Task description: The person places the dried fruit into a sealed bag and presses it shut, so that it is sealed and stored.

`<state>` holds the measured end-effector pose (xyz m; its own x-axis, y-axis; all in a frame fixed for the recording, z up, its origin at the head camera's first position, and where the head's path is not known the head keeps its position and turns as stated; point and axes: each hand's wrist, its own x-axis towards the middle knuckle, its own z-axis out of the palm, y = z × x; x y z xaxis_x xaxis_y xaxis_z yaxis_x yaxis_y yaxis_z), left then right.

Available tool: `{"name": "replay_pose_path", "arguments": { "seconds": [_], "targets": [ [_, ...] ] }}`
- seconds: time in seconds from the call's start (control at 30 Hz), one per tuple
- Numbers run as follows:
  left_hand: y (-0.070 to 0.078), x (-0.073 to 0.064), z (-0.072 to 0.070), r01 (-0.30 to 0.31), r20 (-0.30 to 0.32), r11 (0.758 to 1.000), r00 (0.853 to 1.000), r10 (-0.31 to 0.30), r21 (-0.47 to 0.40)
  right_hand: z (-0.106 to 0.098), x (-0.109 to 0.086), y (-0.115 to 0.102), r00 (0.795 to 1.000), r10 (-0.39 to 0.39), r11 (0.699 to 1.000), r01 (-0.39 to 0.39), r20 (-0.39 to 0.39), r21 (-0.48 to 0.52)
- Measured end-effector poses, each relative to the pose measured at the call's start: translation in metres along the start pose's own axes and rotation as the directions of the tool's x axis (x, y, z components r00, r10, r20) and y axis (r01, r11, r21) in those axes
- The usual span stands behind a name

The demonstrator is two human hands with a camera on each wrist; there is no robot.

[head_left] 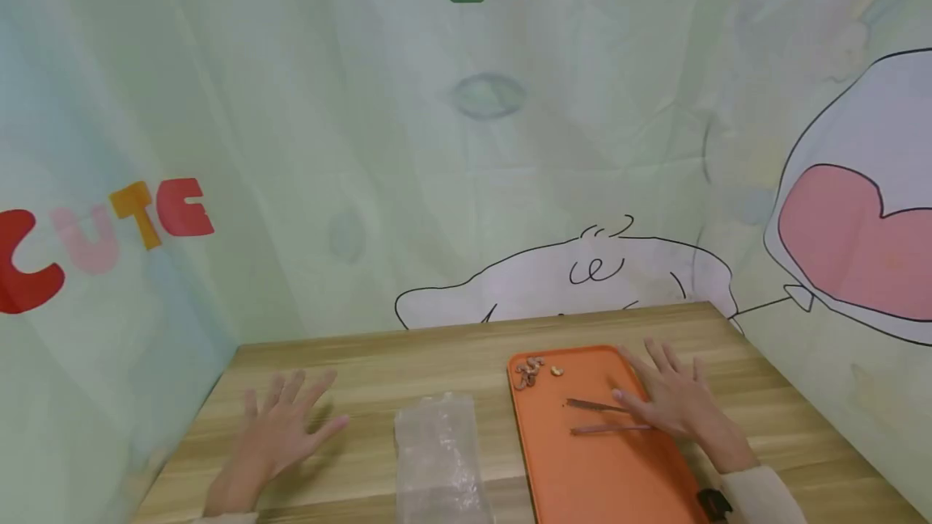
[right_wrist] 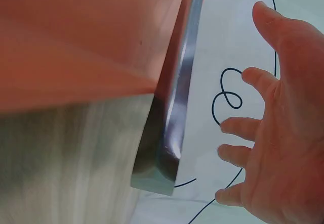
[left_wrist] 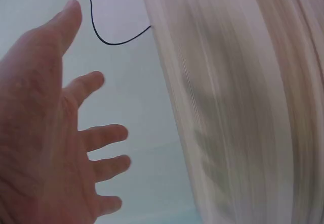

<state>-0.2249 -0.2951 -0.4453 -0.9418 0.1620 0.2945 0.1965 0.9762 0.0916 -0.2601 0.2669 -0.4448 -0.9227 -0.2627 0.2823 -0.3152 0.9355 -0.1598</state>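
Observation:
My left hand point(head_left: 280, 427) is held over the left part of the wooden table, fingers spread and holding nothing; the left wrist view shows its fingers point(left_wrist: 104, 137) apart from the tabletop. Over the right edge of an orange tray point(head_left: 604, 479) is my right hand point(head_left: 677, 399), also spread and holding nothing. Metal tongs point(head_left: 600, 429) lie across the tray, their right end hidden beneath that hand. In the right wrist view the tongs point(right_wrist: 177, 102) are apart from the fingers. Brown curved nuts, like cashews point(head_left: 526, 372), sit in the tray's far left corner, with one paler nut point(head_left: 557, 371) beside them.
A flat clear plastic bag point(head_left: 440, 459) lies on the wooden table point(head_left: 349, 362) between the left hand and the tray. A printed curtain point(head_left: 328, 144) hangs behind the table and along its sides. Something small and black point(head_left: 713, 504) is by the right wrist.

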Motion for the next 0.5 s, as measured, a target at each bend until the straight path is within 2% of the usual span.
{"name": "replay_pose_path", "arguments": {
  "seconds": [0.1, 0.2, 0.33, 0.43, 0.5],
  "targets": [
    [0.007, 0.003, 0.003, 0.006, 0.058, 0.997, 0.998, -0.002, -0.073, 0.001, -0.002, -0.001, 0.999, 0.012, 1.000, -0.012, 0.034, 0.009],
    [0.015, 0.007, 0.006, 0.006, 0.137, 0.977, 0.990, 0.023, -0.211, 0.001, -0.004, -0.002, 0.997, 0.011, 1.000, -0.011, 0.079, 0.000],
    [0.025, 0.014, 0.009, 0.019, 0.250, 0.908, 0.964, 0.095, -0.419, 0.002, -0.010, 0.000, 0.992, -0.037, 0.999, 0.033, 0.121, 0.036],
    [0.033, 0.021, 0.012, -0.010, 0.266, 0.859, 0.949, 0.170, -0.512, 0.002, -0.013, 0.003, 0.986, -0.118, 0.989, 0.105, 0.119, 0.107],
    [0.038, 0.026, 0.014, -0.054, 0.253, 0.826, 0.939, 0.234, -0.561, 0.002, -0.015, 0.006, 0.976, -0.186, 0.973, 0.166, 0.114, 0.162]
  ]
}}
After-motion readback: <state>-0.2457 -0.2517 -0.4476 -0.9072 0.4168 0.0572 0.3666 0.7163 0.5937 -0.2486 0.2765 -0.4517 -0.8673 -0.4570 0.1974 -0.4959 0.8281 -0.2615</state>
